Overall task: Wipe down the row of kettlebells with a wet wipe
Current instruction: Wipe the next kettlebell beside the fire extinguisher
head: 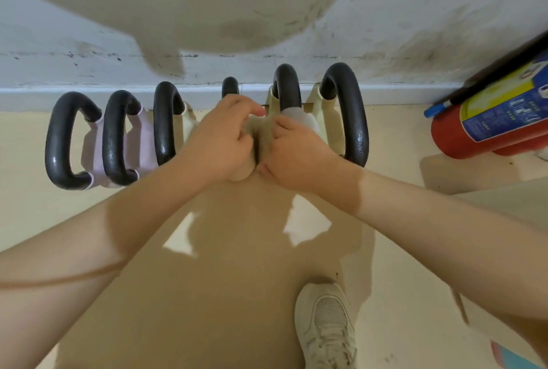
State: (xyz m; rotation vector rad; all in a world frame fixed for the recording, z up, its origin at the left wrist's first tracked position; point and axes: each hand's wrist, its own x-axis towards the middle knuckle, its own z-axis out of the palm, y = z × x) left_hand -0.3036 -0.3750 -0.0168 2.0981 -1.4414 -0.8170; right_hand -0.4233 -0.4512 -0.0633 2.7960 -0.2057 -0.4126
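Several kettlebells with black handles stand in a row along the wall's base: two pink ones (98,146) at the left, cream ones further right. My left hand (221,140) is closed over the handle (230,87) of the middle cream kettlebell (255,137), hiding most of it. My right hand (293,155) holds a whitish wet wipe (299,116) pressed around the near part of the neighbouring kettlebell's handle (286,84). The rightmost kettlebell (353,119) stands just beyond it, untouched.
A red fire extinguisher (489,119) lies against the wall at the right. A grey skirting board (89,95) runs behind the row. My shoe (326,324) stands on the beige floor below, and a teal and pink object (510,358) shows in the bottom right corner.
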